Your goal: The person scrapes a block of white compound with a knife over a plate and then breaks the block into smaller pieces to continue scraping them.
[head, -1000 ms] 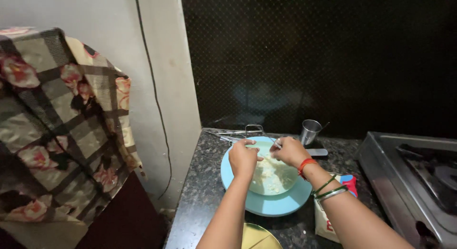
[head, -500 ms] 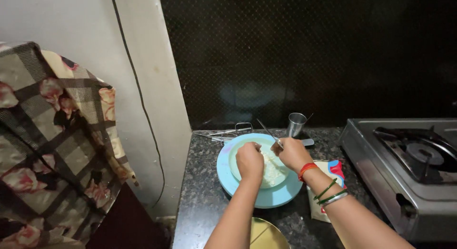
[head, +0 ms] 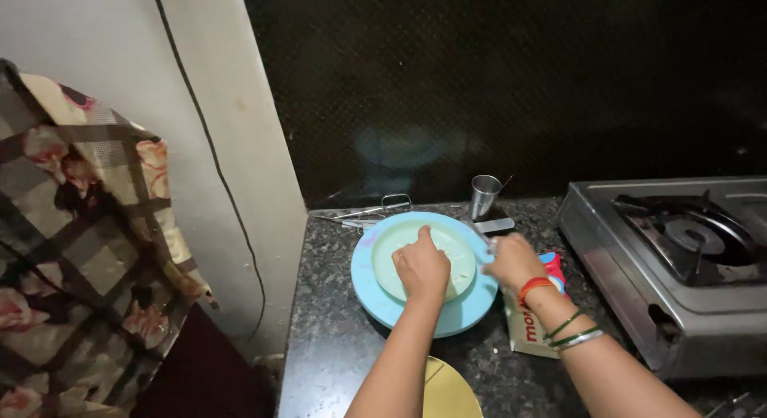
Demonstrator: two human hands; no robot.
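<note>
The round light-blue plastic plate (head: 399,302) sits on the speckled dark stone worktop (head: 327,346), carrying a flat pale disc of dough (head: 459,254). The left hand (head: 421,268) is curled into a loose fist pressing down on the dough, as it was 0.5 s ago. The right hand (head: 511,261), which was over the dough then, has slid to the plate's right rim, fingers closed on the edge. A small steel cup (head: 483,196) stands behind the plate, a steel gas stove (head: 639,250) to the right.
</note>
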